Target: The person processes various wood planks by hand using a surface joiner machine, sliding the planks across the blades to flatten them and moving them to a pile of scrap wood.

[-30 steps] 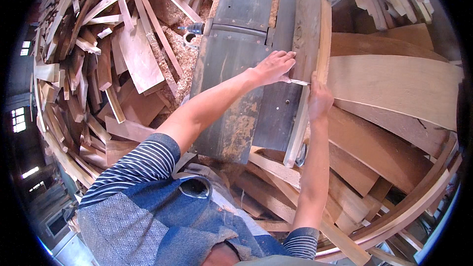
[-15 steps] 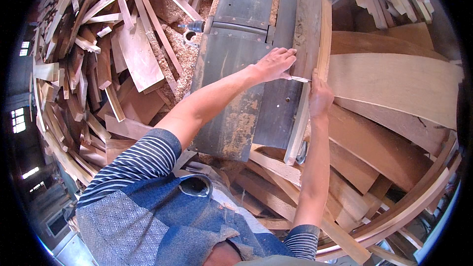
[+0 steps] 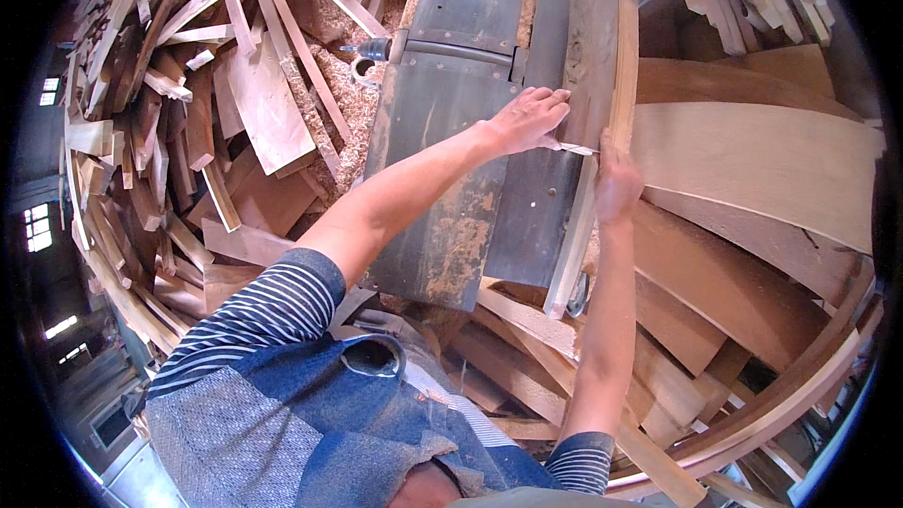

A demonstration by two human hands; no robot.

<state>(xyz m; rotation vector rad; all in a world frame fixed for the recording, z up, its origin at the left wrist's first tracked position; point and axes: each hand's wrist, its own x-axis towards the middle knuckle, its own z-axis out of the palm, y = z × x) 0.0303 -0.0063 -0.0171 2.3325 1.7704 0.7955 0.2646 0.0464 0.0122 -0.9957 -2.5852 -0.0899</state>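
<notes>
A long brown wooden board (image 3: 591, 38) lies lengthwise along the right side of a planing machine's grey metal bed (image 3: 428, 118), against a pale wooden fence (image 3: 625, 47). My left hand (image 3: 529, 120) grips the board's left side near its near end, fingers bent over the top and thumb by the pale end face. At that end's right corner, beside the fence, is my right hand (image 3: 618, 183). Its fingers are closed round the corner, and its fingertips are partly hidden. The board's far end runs out of view at the top.
Offcuts (image 3: 268, 113) and wood shavings (image 3: 353, 94) are heaped left of the machine. A dark cylindrical fitting (image 3: 373, 49) juts from its left side. Wide planks (image 3: 752, 165) lie at the right, with more boards (image 3: 508, 372) below the near edge.
The view has shifted very slightly. My right hand sits a touch farther right, still at the board's end. My left hand keeps its hold, and the board looks almost unmoved.
</notes>
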